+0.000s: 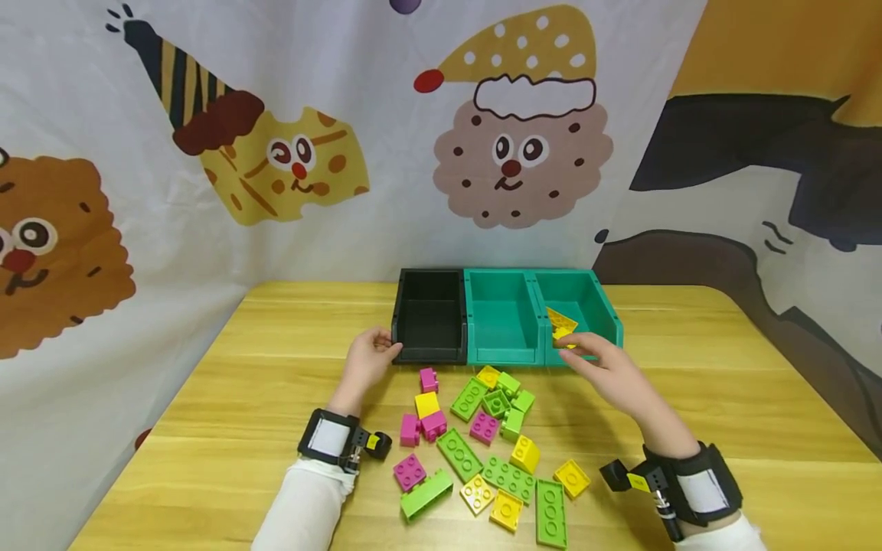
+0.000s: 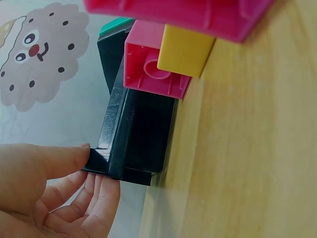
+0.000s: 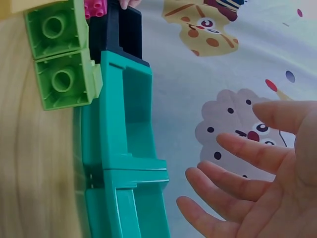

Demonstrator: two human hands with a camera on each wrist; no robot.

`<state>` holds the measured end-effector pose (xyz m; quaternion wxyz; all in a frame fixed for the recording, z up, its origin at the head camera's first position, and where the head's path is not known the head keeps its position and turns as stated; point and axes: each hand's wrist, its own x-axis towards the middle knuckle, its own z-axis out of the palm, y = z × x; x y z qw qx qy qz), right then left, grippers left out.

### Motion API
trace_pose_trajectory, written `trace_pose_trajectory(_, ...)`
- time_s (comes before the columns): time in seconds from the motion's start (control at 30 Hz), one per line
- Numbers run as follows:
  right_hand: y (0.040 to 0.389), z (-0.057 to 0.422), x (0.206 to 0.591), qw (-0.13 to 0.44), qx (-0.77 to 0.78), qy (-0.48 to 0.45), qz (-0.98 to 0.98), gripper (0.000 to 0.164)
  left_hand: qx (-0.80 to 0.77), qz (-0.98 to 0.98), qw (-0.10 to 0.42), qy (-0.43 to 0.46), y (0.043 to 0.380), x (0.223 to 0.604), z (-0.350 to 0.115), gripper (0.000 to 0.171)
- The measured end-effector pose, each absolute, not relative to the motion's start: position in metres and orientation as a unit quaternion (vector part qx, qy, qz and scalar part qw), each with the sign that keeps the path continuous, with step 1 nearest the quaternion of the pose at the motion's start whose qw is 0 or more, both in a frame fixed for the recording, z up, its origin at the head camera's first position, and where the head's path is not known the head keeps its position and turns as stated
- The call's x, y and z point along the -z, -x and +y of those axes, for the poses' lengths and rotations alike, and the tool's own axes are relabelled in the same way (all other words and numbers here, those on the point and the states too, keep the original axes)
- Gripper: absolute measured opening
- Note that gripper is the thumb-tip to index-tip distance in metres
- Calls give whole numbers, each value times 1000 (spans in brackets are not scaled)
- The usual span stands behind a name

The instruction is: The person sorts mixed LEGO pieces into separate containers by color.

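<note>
At the left of a row of bins is a black bin (image 1: 430, 353); my left hand (image 1: 370, 358) pinches its front left edge, thumb on one side and fingers on the other in the left wrist view. My right hand (image 1: 609, 373) is over the front of the right teal bin (image 1: 613, 321). In the right wrist view its fingers (image 3: 252, 153) are spread and hold nothing. Yellow toy bricks (image 1: 563, 324) show at that bin, just beyond my right fingertips; whether they lie or fall I cannot tell. The middle teal bin (image 1: 503, 357) stands between the two.
Several toy bricks lie loose on the wooden table in front of the bins, among them a green brick (image 1: 508, 478), a pink brick (image 1: 409, 471) and a yellow brick (image 1: 571, 478). Behind the bins hangs a white cloth (image 1: 393, 229) printed with cartoon figures.
</note>
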<state>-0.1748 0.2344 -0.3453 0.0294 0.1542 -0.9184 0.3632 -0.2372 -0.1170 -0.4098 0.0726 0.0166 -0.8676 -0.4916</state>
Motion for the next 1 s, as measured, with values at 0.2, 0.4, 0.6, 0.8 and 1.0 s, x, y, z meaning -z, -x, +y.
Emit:
trace_pose_trajectory(0.2,168,237,347,22,-366,-179,-913,31,490,-869,71,-20,238,410,-118,20)
trace_pose_trajectory(0.4,164,239,348,21,-350,-215,-912,29,490,-869,69,-21,238,409,-117,21)
trace_pose_trajectory(0.6,156,242,349,0,-264,-291,-920,54,485,-872,70,-22,238,408,-117,20)
trace_pose_trajectory(0.8,145,238,348,-136,-231,-337,-902,67,484,-872,72,-19,238,407,-117,19)
trace_pose_trajectory(1.0,139,230,355,-250,-206,-265,-908,67,482,-873,72,-20,238,409,-117,20)
